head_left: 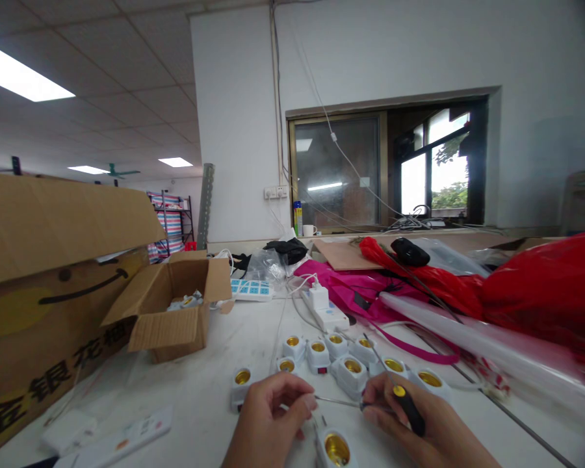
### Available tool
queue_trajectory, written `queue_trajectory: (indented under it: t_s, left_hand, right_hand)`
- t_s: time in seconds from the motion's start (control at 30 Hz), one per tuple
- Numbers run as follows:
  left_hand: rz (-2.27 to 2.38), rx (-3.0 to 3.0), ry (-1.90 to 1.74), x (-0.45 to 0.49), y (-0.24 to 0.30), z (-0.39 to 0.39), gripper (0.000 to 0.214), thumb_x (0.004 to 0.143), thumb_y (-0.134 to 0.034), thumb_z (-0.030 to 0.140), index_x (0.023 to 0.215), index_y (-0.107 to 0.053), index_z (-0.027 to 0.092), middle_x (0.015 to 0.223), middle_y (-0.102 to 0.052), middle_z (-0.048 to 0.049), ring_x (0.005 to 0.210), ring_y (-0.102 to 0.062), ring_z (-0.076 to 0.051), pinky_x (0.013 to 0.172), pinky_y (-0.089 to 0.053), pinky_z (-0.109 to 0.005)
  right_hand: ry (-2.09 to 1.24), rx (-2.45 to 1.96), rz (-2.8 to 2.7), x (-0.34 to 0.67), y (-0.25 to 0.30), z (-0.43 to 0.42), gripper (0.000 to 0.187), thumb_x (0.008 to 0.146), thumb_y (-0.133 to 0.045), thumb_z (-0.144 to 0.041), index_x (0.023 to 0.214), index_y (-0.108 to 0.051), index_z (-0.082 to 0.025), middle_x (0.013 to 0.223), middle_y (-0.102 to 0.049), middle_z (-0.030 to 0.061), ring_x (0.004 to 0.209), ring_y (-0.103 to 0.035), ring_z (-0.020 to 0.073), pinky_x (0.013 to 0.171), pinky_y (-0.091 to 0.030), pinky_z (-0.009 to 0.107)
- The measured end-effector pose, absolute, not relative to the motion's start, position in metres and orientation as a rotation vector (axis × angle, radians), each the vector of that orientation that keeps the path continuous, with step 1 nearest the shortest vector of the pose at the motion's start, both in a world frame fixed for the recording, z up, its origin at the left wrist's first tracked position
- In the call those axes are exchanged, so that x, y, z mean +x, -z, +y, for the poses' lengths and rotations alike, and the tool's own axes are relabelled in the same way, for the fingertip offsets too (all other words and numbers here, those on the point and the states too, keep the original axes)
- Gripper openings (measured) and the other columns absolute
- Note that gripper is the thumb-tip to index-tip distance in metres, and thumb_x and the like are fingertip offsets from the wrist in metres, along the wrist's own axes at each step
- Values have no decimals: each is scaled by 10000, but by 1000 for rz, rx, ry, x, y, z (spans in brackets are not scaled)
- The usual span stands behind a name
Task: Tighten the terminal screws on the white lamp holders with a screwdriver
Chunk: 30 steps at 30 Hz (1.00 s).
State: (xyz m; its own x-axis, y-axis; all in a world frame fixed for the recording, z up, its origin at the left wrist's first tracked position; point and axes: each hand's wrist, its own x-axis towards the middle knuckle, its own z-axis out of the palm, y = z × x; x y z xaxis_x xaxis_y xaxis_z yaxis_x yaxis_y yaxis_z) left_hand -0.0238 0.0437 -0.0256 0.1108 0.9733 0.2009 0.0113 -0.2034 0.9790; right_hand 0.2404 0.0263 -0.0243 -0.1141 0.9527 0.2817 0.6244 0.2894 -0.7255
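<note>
Table [199,390]: white work surface, taken as the landmark for all positions below.

Large box [53,292]: brown carton at the table's left edge, flap raised. A smaller open box [175,312] stands just beside it, further in, with white parts inside.

Red bag [541,286]: loose plastic heaped over the table's right side, above a clear tube [468,344] lying slantwise.

Power strip [326,312]: white, at the table's middle, cable attached.

Sockets [351,370]: a cluster of white lamp holders with brass throats, on the table just ahead of both hands. One socket [336,448] sits at the table's near edge, between the hands, throat upward.

Screwdriver [404,406]: black handle with yellow cap, thin steel shaft running left, low over the near edge.

Right hand [419,422]: fingers wrapped round the screwdriver handle.

Left hand [268,416]: thumb and forefinger pressed together, pinching at the shaft tip; whether a screw is between them cannot be told.

Handling, as judged: the socket is likely light, rigid moulded plastic, smooth enough to slide on the table and liable to crack at thin edges. Best taken by its square body sides, clear of the brass throat.
</note>
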Motion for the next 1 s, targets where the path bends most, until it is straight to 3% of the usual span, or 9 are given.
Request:
queue_trajectory:
  t_s: [0.67, 0.83, 1.0]
  left_hand:
    - [1095, 1530, -1163, -26, 21, 38, 349, 878, -790, 465, 950, -815, 125, 880, -824, -99, 799, -730, -218, 640, -517, -253]
    - [1133, 1567, -1155, -26, 23, 40, 356, 899, -748, 480, 950, -808, 132, 879, -827, -99, 769, -710, -211, 632, -507, -254]
    - [1175, 1598, -1210, -27, 23, 42, 403, 926, -713, 535, 931, -792, 140, 860, -810, -97, 755, -687, -209, 605, -493, -250]
  right_hand:
    - [-584, -1410, -1782, 232, 17, 18, 373, 953, -643, -590, 986, -762, -238, 877, -686, 24, 861, -637, 255, 783, -491, 323]
    - [-522, -1388, -1719, 230, 20, 18, 350, 938, -647, -570, 922, -738, -232, 838, -675, 12, 791, -609, 233, 734, -472, 320]
    - [-535, -1397, -1786, 239, 21, 21, 314, 958, -672, -534, 999, -750, -233, 892, -739, 32, 850, -670, 258, 760, -509, 324]
